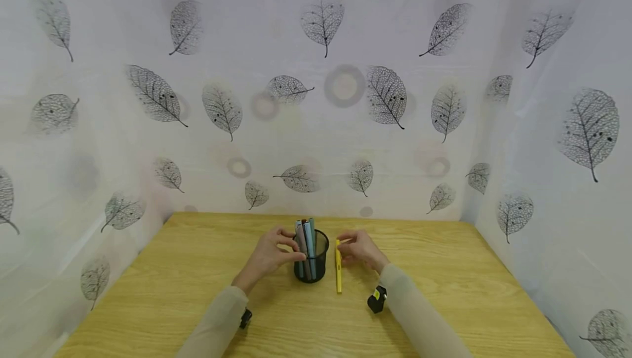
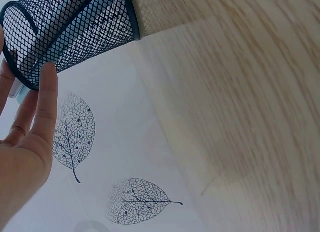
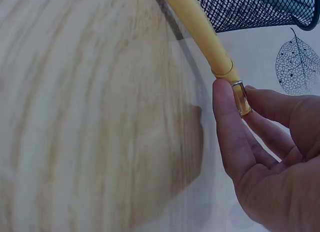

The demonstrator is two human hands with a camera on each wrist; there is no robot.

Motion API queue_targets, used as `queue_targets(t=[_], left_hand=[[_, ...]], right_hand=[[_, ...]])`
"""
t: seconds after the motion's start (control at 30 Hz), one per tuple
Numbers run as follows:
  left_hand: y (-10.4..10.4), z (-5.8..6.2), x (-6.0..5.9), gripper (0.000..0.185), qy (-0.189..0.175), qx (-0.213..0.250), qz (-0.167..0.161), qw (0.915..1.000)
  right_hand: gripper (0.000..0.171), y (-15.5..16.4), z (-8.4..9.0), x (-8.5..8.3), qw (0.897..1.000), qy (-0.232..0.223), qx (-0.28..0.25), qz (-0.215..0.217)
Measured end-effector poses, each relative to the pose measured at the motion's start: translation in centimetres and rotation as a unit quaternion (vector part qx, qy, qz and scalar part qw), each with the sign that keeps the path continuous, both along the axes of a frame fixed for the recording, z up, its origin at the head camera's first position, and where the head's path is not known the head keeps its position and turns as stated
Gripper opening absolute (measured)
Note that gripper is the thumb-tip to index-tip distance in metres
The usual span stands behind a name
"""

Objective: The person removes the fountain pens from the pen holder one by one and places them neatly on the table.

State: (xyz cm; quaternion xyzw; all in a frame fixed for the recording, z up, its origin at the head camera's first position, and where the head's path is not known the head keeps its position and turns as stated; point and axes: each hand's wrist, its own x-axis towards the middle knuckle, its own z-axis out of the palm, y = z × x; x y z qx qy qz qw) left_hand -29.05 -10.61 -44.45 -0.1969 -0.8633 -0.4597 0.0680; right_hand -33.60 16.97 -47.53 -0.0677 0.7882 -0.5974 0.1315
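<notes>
Two hands busy: right hand (image 1: pixel 359 249) pinches yellow pen (image 1: pixel 338 268) far end, pen lying near-far; left hand (image 1: pixel 270 253) grips mesh cup (image 1: pixel 316 262).

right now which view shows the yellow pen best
The head view: the whole yellow pen lies beside the mesh cup. The right wrist view shows only its upper part, pinched by the right hand. The left wrist view misses it.
</notes>
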Motion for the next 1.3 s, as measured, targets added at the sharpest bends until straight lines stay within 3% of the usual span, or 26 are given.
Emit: queue_targets(t=[0.2, 0.47, 0.7, 1.3], left_hand=[[-0.1, 0.0, 0.1, 0.017, 0.001, -0.001, -0.001, 1.0], [-0.1, -0.1, -0.1, 0.017, -0.001, -0.003, 0.002, 1.0], [-0.1, 0.0, -0.2, 0.016, 0.011, 0.0, -0.003, 0.9999], [0.0, -0.1, -0.1, 0.016, -0.002, -0.007, 0.004, 1.0]], right_hand=[[0.035, 0.3, -0.6, -0.4, 1.0, -0.01, 0.021, 0.0], [0.027, -0.1, -1.2, -1.4, 0.994, 0.022, 0.103, 0.011], [0.027, -0.2, -1.1, -1.4, 0.994, 0.033, 0.105, 0.006], [0.028, 0.0, -0.9, -0.9, 0.994, 0.034, 0.1, 0.005]])
